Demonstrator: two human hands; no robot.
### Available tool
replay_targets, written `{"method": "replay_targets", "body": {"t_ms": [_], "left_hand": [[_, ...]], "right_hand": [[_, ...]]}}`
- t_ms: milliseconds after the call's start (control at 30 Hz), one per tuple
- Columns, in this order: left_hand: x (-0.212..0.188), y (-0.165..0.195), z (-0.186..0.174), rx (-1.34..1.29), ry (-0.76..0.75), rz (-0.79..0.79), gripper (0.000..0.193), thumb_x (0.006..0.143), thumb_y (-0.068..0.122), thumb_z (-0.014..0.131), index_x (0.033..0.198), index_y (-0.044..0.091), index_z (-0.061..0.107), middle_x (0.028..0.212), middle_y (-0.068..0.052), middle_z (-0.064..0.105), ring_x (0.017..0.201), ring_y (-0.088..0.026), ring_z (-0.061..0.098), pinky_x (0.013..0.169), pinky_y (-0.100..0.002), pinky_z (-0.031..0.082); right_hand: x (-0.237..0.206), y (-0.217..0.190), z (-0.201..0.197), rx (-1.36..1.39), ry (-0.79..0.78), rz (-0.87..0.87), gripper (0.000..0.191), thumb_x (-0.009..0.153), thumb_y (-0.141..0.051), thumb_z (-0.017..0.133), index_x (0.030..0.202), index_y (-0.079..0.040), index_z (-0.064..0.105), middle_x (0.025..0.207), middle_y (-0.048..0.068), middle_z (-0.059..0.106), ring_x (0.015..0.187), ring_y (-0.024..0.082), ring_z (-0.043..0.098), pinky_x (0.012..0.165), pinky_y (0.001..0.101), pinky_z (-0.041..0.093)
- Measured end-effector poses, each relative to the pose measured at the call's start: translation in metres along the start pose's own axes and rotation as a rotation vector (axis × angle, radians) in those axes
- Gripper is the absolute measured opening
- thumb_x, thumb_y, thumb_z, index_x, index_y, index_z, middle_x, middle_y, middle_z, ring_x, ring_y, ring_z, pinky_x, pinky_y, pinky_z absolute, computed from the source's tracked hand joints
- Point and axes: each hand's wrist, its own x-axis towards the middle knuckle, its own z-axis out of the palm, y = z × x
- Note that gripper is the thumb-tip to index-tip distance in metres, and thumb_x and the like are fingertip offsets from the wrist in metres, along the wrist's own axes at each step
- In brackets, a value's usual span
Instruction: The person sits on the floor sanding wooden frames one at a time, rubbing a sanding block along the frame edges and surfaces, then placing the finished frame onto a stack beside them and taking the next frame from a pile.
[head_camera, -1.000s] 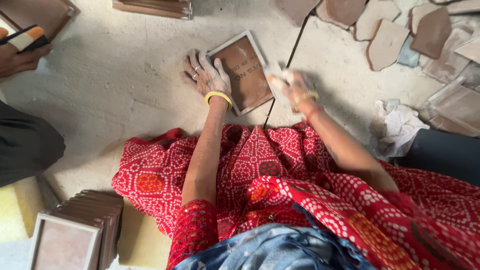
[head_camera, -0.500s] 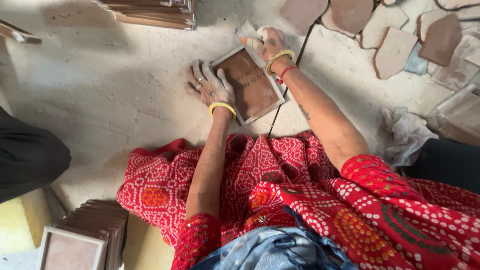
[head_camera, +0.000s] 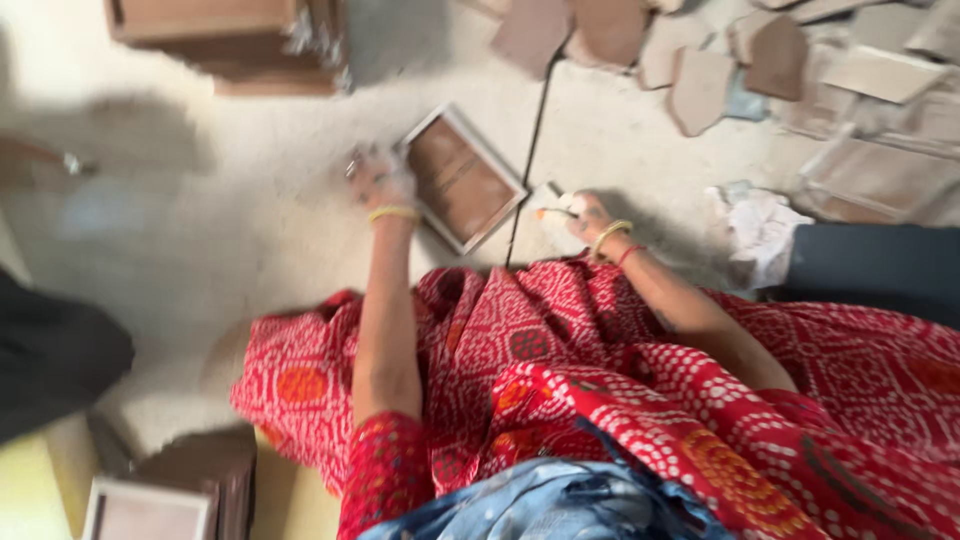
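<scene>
A rectangular frame filled with brown clay (head_camera: 462, 180) lies on the pale dusty floor in front of me. My left hand (head_camera: 378, 178) rests at its left edge, fingers touching the frame; the blur hides the exact grip. My right hand (head_camera: 585, 212) is down on the floor to the right of the frame, closed around a small thin tool with an orange tip (head_camera: 553, 212). Both wrists carry yellow bangles. My red patterned cloth (head_camera: 600, 400) covers my lap below.
Brown clay slabs (head_camera: 700, 90) lie scattered at the top right. A stack of wooden frames (head_camera: 230, 40) stands at the top left. Another stack of frames (head_camera: 160, 495) sits at the bottom left. A crumpled white rag (head_camera: 765, 230) lies right, beside someone's dark-clad leg (head_camera: 870, 265).
My right hand has left the frame's top right corner and dropped to the floor at its right. The view has swung and blurred. The left hand stays at the frame's left edge.
</scene>
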Motion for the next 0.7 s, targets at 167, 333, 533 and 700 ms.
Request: {"method": "replay_targets", "body": {"t_ms": [167, 333, 533, 700], "left_hand": [[-0.006, -0.011, -0.018, 0.235, -0.419, -0.023, 0.048, 0.087, 0.035, 0.055, 0.132, 0.021, 0.06, 0.126, -0.013, 0.064, 0.119, -0.036, 0.057, 0.097, -0.061, 0.042], [-0.017, -0.033, -0.024, -0.018, -0.791, -0.116, 0.055, 0.095, 0.065, 0.054, 0.119, 0.022, 0.078, 0.117, -0.015, 0.074, 0.11, -0.037, 0.068, 0.101, -0.047, 0.051], [-0.02, -0.021, 0.008, -0.132, -0.173, -0.247, 0.073, 0.091, 0.061, 0.06, 0.148, 0.017, 0.046, 0.15, -0.026, 0.04, 0.136, -0.048, 0.034, 0.11, -0.062, 0.023], [-0.036, -0.01, 0.027, -0.198, -0.032, -0.209, 0.052, 0.098, 0.046, 0.059, 0.147, 0.029, 0.052, 0.159, -0.015, 0.031, 0.146, -0.043, 0.023, 0.117, -0.064, 0.017]], "right_hand": [[-0.001, -0.001, -0.01, 0.05, 0.169, 0.077, 0.049, 0.082, -0.022, 0.073, 0.122, 0.005, 0.061, 0.112, 0.028, 0.062, 0.107, 0.043, 0.06, 0.093, 0.0478, 0.047], [-0.001, 0.007, -0.002, 0.13, 0.127, 0.037, 0.036, 0.087, -0.027, 0.075, 0.11, 0.0, 0.069, 0.103, 0.02, 0.069, 0.099, 0.033, 0.066, 0.089, 0.041, 0.052], [0.018, -0.011, 0.003, 0.371, 0.307, 0.023, 0.033, 0.086, -0.026, 0.077, 0.105, 0.0, 0.071, 0.098, 0.015, 0.075, 0.088, 0.018, 0.069, 0.078, 0.0288, 0.054], [0.03, -0.025, 0.019, 0.024, 0.179, 0.316, 0.049, 0.085, -0.041, 0.077, 0.114, -0.003, 0.07, 0.111, 0.02, 0.068, 0.104, 0.032, 0.062, 0.091, 0.0417, 0.047]]}}
